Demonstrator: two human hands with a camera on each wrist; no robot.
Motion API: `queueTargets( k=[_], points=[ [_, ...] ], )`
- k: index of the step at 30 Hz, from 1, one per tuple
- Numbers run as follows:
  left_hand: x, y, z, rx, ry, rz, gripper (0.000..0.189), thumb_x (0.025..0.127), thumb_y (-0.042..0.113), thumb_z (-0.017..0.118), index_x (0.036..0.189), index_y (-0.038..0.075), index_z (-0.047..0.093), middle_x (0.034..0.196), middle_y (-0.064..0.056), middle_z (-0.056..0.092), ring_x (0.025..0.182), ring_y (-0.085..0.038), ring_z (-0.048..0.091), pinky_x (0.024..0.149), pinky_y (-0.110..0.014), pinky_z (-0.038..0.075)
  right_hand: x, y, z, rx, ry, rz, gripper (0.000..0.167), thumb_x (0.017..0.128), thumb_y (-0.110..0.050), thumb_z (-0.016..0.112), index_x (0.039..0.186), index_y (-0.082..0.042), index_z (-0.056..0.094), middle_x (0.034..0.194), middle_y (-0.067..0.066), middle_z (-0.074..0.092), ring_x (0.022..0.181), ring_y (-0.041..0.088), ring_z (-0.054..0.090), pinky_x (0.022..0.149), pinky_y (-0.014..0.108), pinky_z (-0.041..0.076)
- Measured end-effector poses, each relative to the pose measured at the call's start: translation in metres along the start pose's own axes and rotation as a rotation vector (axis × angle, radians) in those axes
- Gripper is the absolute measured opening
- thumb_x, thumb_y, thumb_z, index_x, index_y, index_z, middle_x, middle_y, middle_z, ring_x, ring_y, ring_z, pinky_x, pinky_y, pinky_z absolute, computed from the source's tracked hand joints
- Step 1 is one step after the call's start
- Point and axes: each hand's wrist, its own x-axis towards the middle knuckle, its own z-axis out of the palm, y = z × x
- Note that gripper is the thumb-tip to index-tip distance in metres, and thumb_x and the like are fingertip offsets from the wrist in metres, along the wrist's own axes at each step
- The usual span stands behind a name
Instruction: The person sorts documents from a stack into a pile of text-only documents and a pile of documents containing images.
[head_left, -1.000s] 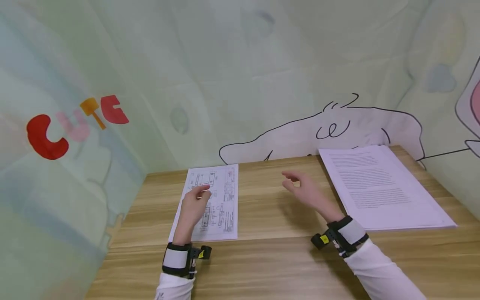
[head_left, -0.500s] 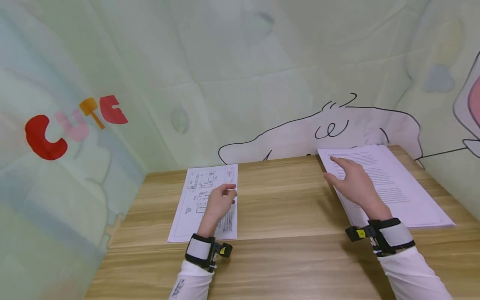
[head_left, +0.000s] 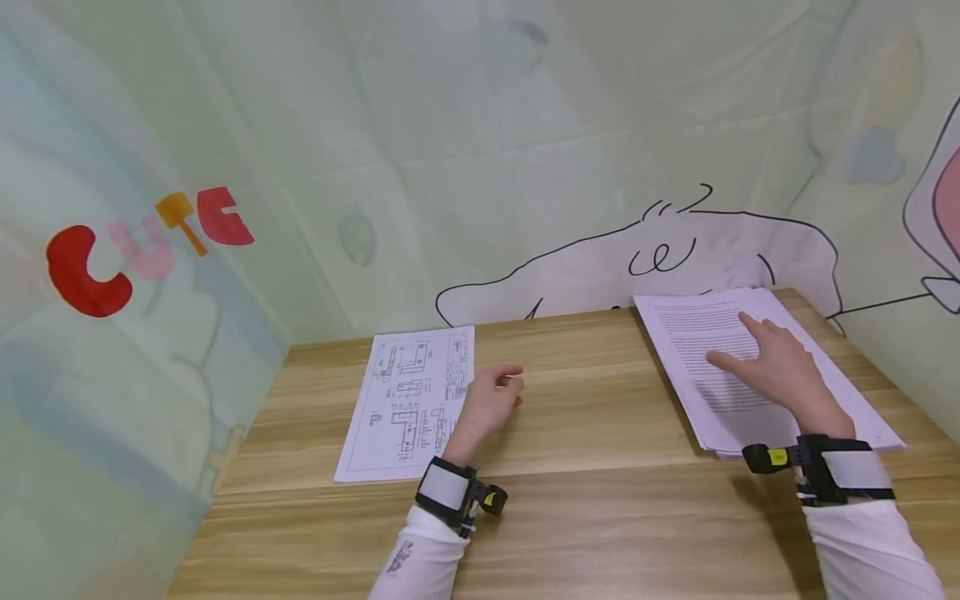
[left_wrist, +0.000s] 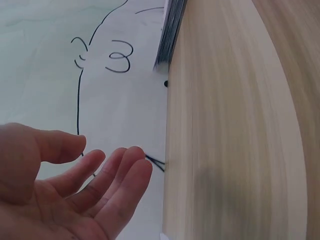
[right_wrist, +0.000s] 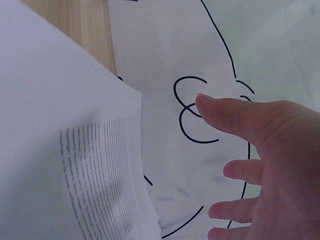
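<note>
My right hand (head_left: 780,371) hovers over a thick stack of printed text pages (head_left: 697,367) at the right of the table, thumb and fingers spread apart with nothing between them. In the right wrist view the text page (right_wrist: 100,170) lies beside the hand (right_wrist: 270,145), apart from it. My left hand (head_left: 487,404) hangs above the bare wood just right of a sheet with technical drawings (head_left: 397,400), its wrist overlapping the sheet's right edge. The left wrist view shows that hand (left_wrist: 85,195) with loosely bent, empty fingers, and the stack's edge (left_wrist: 171,35) at the top.
The wooden table (head_left: 570,417) runs back to a pale cloth backdrop (head_left: 465,167) with cartoon outlines. Another stretch of backdrop with coloured letters (head_left: 90,271) borders the table's left side. Each wrist wears a strap with a small camera (head_left: 491,500).
Both hands have moved right. The left went from over the drawing sheet to past its right edge; the right went from bare table to over the text stack, its fingers spreading wider.
</note>
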Motion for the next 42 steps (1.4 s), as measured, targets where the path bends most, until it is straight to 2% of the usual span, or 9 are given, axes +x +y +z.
queueTargets(
  k=[5, 10, 14, 18, 26, 31, 35, 38, 42],
  points=[
    [0.000, 0.006, 0.018, 0.059, -0.041, 0.026, 0.031, 0.091, 0.019, 0.052, 0.120, 0.010, 0.058, 0.089, 0.000, 0.060, 0.069, -0.013, 0.061, 0.055, -0.024, 0.045, -0.001, 0.022, 0.002, 0.058, -0.079, 0.085, 0.098, 0.084, -0.058, 0.049, 0.139, 0.011, 0.007, 0.133, 0.045, 0.015, 0.119, 0.060, 0.015, 0.091, 0.067, 0.019],
    [0.000, 0.007, 0.027, 0.086, -0.079, 0.026, 0.032, 0.091, 0.020, 0.052, 0.120, 0.011, 0.057, 0.088, 0.002, 0.060, 0.068, -0.012, 0.059, 0.055, -0.026, 0.044, -0.002, 0.044, 0.006, 0.080, -0.084, 0.139, 0.093, 0.087, -0.054, 0.046, 0.137, 0.015, 0.008, 0.133, 0.044, 0.015, 0.119, 0.060, 0.016, 0.091, 0.066, 0.020],
    [0.000, 0.008, 0.034, 0.022, -0.106, 0.008, 0.031, 0.090, 0.017, 0.051, 0.119, 0.008, 0.057, 0.090, -0.007, 0.063, 0.067, -0.016, 0.059, 0.055, -0.026, 0.045, -0.003, 0.051, 0.005, 0.104, -0.087, 0.215, 0.090, 0.089, -0.053, 0.042, 0.137, 0.015, 0.008, 0.133, 0.044, 0.014, 0.120, 0.060, 0.014, 0.091, 0.067, 0.019],
    [0.000, 0.005, 0.045, -0.081, -0.129, -0.025, 0.030, 0.089, 0.012, 0.052, 0.117, 0.004, 0.058, 0.089, -0.015, 0.063, 0.067, -0.021, 0.062, 0.058, -0.029, 0.051, -0.005, 0.057, 0.007, 0.101, -0.116, 0.253, 0.088, 0.090, -0.054, 0.037, 0.137, 0.014, 0.008, 0.132, 0.045, 0.014, 0.119, 0.061, 0.013, 0.090, 0.067, 0.019],
    [-0.001, -0.002, 0.071, -0.185, -0.150, 0.014, 0.027, 0.091, 0.012, 0.053, 0.116, 0.003, 0.059, 0.087, -0.011, 0.062, 0.065, -0.019, 0.061, 0.059, -0.029, 0.052, -0.003, 0.064, 0.013, 0.064, -0.099, 0.295, 0.085, 0.090, -0.054, 0.037, 0.137, 0.013, 0.014, 0.131, 0.045, 0.018, 0.117, 0.061, 0.016, 0.088, 0.068, 0.021],
    [-0.005, 0.005, 0.086, -0.182, -0.198, 0.035, 0.027, 0.091, 0.011, 0.053, 0.116, 0.004, 0.059, 0.087, -0.011, 0.062, 0.066, -0.018, 0.061, 0.060, -0.028, 0.052, -0.003, 0.064, 0.011, 0.057, -0.091, 0.363, 0.082, 0.089, -0.053, 0.038, 0.137, 0.011, 0.019, 0.132, 0.043, 0.020, 0.117, 0.059, 0.020, 0.087, 0.066, 0.024],
    [-0.008, 0.012, 0.097, -0.188, -0.229, 0.045, 0.028, 0.090, 0.010, 0.053, 0.117, 0.002, 0.058, 0.085, -0.011, 0.063, 0.066, -0.020, 0.062, 0.061, -0.029, 0.052, -0.003, 0.061, 0.008, 0.069, -0.092, 0.358, 0.080, 0.090, -0.053, 0.035, 0.136, 0.011, 0.023, 0.131, 0.042, 0.022, 0.116, 0.059, 0.022, 0.087, 0.065, 0.026],
    [-0.009, 0.017, 0.108, -0.238, -0.256, 0.010, 0.033, 0.089, 0.009, 0.054, 0.121, 0.001, 0.054, 0.086, -0.011, 0.064, 0.068, -0.022, 0.064, 0.062, -0.031, 0.053, -0.003, 0.058, 0.007, 0.067, -0.100, 0.327, 0.079, 0.091, -0.052, 0.035, 0.134, 0.012, 0.026, 0.130, 0.043, 0.024, 0.115, 0.059, 0.023, 0.087, 0.064, 0.026],
    [-0.010, 0.021, 0.128, -0.352, -0.286, -0.074, 0.046, 0.087, 0.008, 0.057, 0.131, 0.000, 0.044, 0.087, -0.010, 0.064, 0.071, -0.024, 0.065, 0.063, -0.031, 0.053, -0.004, 0.053, 0.008, 0.065, -0.139, 0.305, 0.078, 0.091, -0.052, 0.035, 0.133, 0.013, 0.027, 0.130, 0.042, 0.026, 0.115, 0.059, 0.023, 0.087, 0.064, 0.026]
  ],
)
